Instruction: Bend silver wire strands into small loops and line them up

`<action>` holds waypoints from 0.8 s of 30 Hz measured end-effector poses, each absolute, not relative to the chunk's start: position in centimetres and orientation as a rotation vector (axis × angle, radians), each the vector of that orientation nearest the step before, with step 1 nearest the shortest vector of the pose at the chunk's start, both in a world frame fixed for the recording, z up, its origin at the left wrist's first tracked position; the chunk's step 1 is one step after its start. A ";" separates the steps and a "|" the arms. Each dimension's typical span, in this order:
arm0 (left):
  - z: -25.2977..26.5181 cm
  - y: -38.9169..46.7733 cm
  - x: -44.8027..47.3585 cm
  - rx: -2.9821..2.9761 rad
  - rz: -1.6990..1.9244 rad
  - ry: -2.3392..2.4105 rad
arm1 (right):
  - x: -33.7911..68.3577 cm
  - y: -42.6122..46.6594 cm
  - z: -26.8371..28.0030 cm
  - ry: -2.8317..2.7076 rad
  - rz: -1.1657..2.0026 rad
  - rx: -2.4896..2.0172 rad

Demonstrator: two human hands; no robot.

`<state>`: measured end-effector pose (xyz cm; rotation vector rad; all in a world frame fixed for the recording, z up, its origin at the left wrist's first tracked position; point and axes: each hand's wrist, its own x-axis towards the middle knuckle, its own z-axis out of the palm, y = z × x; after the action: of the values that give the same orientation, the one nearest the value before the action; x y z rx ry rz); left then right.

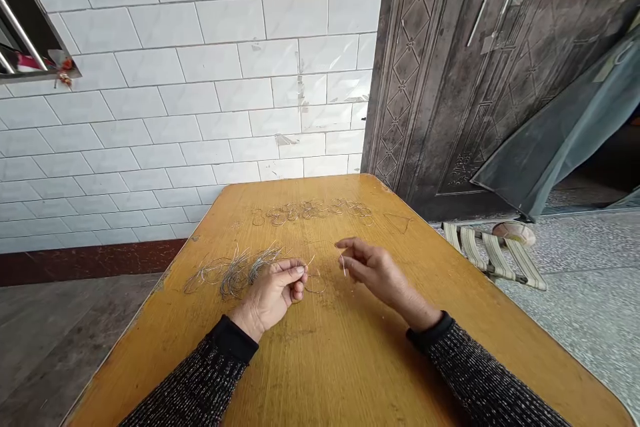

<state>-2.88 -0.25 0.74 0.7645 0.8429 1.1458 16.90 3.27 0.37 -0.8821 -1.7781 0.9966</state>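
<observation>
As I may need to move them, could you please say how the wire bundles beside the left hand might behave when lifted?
The wire bundles are probably springy, since their strands hold open curves. They look light, being made of thin strands. Their overlapping loops would likely snag together.

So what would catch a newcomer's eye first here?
First, the bare left hand and right hand over a yellow-brown wooden table, the left pinching thin pale wire. Beside it lie tangled silvery wire bundles; small thin wire loops form a row toward the table's far end.
</observation>
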 end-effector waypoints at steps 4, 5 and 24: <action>0.4 -0.2 -2.9 0.818 1.083 0.860 | 17.6 2.7 1.5 -1.771 0.942 -0.700; 0.4 -0.3 -2.8 0.830 1.072 0.870 | 17.7 2.5 1.8 -1.821 0.892 -0.672; 1.1 -1.4 -1.9 1.864 1.130 1.178 | 17.1 1.8 2.3 -1.605 1.051 -0.867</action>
<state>-1.95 -1.37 1.11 1.8640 1.1776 1.1304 17.07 1.78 2.31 -0.8667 -1.6047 1.0511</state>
